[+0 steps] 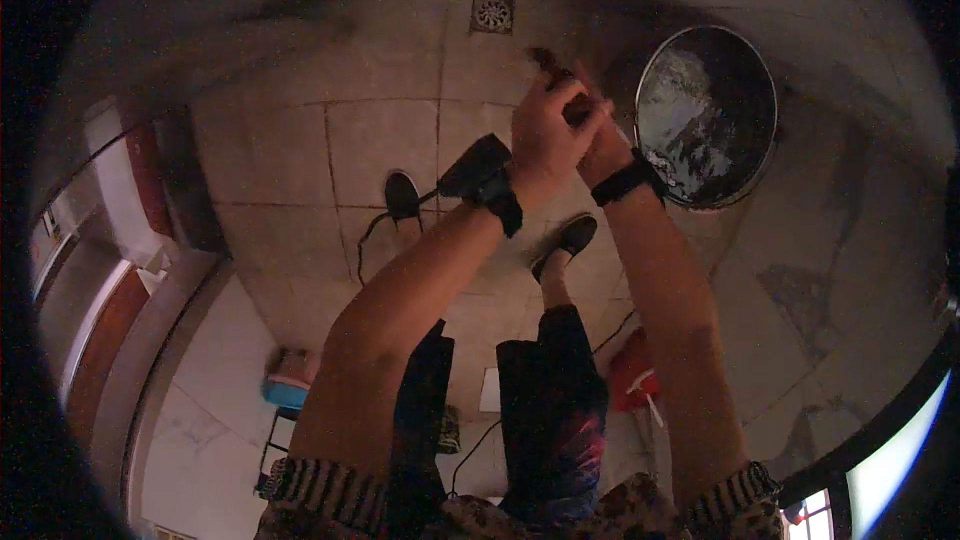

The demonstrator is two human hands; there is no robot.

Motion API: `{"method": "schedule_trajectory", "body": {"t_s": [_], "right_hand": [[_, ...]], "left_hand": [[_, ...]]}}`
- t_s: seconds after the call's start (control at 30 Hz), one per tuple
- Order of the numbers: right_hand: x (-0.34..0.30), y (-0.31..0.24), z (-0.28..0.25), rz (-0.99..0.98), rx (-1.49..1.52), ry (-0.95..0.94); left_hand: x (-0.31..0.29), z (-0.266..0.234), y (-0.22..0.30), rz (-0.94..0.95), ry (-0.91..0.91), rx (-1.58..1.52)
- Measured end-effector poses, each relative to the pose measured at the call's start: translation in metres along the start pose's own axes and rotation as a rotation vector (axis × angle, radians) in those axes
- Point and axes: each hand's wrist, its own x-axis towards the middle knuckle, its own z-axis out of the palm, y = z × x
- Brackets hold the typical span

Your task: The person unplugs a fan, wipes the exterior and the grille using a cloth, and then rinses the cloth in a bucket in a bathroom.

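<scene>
Both hands come together over the tiled floor, left of a round metal-rimmed tub (777,115) with shiny water in it. My left hand (540,135) is closed, its fingers curled round a small dark object (545,60). One end of it sticks out beyond the knuckles, and its kind is too dim to make out. My right hand (603,140) presses against the left, its fingers bent about the same dark object and partly hidden. A black strap with a box-shaped device (475,168) is on my left wrist, and another black strap (628,180) is on my right wrist.
A square floor drain (492,13) lies ahead near the wall. My feet in dark shoes (402,195) stand on the tiles. A dark cable (362,245) hangs from the left wrist device. Behind me are a red bag-like item (632,370) and a blue item (285,393).
</scene>
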Motion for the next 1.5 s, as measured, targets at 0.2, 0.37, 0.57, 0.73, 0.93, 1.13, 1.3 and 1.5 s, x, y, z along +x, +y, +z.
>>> {"method": "schedule_trajectory", "body": {"t_s": [0.2,0.37,0.57,0.73,0.93,1.13,1.3,1.5], "right_hand": [[0.002,0.001,0.019,-0.013,-0.924,0.057],[0.016,0.011,-0.041,-0.51,-1.718,-0.187],[0.015,0.016,0.013,0.103,-0.041,0.242],[0.027,-0.023,-0.01,-0.161,-0.479,0.371],[0.028,-0.039,-0.043,-0.212,-0.466,0.294],[0.003,-0.089,-0.077,-0.361,-0.428,0.333],[-0.06,-0.164,-0.149,-0.266,-0.28,0.49],[-0.088,-0.248,-0.312,-0.121,-1.195,0.468]], "left_hand": [[0.033,0.0,-0.034,-0.265,0.031,0.085],[0.02,0.0,-0.003,-0.229,-0.088,-0.023],[0.036,-0.016,-0.065,-0.337,-0.03,0.269],[0.043,0.001,-0.074,0.177,-0.147,0.408],[0.029,0.036,-0.063,-0.461,-0.512,-0.232],[0.032,0.066,-0.041,-0.187,-0.369,0.246],[0.038,0.076,0.0,-0.283,-0.387,0.45],[0.055,0.097,-0.055,-0.479,-0.314,-0.008]]}}
